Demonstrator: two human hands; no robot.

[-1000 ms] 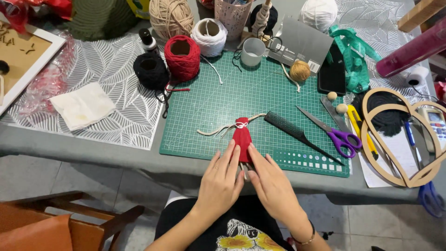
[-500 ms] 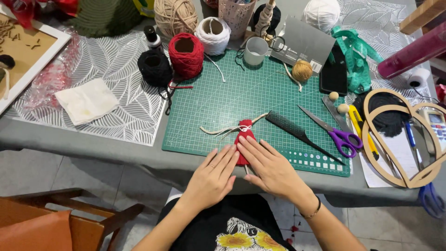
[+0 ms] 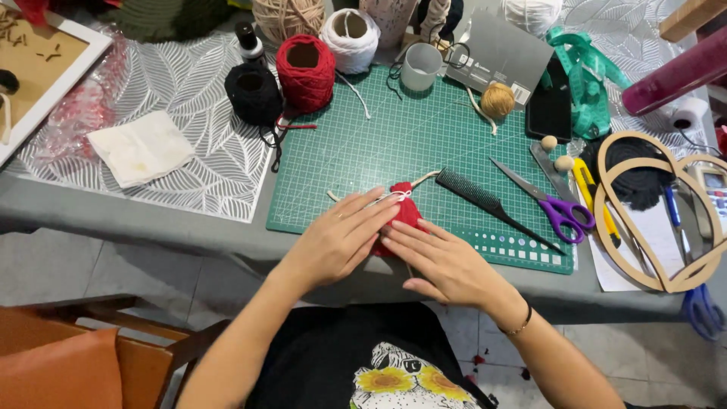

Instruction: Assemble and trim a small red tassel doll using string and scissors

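A small red yarn bundle [image 3: 404, 206], tied near its top with pale cord [image 3: 424, 179], lies on the front part of the green cutting mat [image 3: 424, 136]. My left hand [image 3: 341, 241] lies flat over its left side, fingers together and pressing down. My right hand [image 3: 447, 263] lies flat against its right side, fingers pointing left. Most of the bundle is hidden under both hands. A black comb [image 3: 488, 204] lies just to the right of it.
Purple-handled scissors [image 3: 549, 201], a yellow cutter [image 3: 594, 193] and wooden hoops [image 3: 666, 220] lie to the right. Red [image 3: 305, 72], black [image 3: 254, 92] and white [image 3: 348, 36] yarn balls stand at the back. A white cloth [image 3: 140, 148] lies left. An orange chair [image 3: 83, 356] is below left.
Both hands have slid a little to the left and turned, closing flatter over the red bundle. The bundle now tilts with its tied top to the right.
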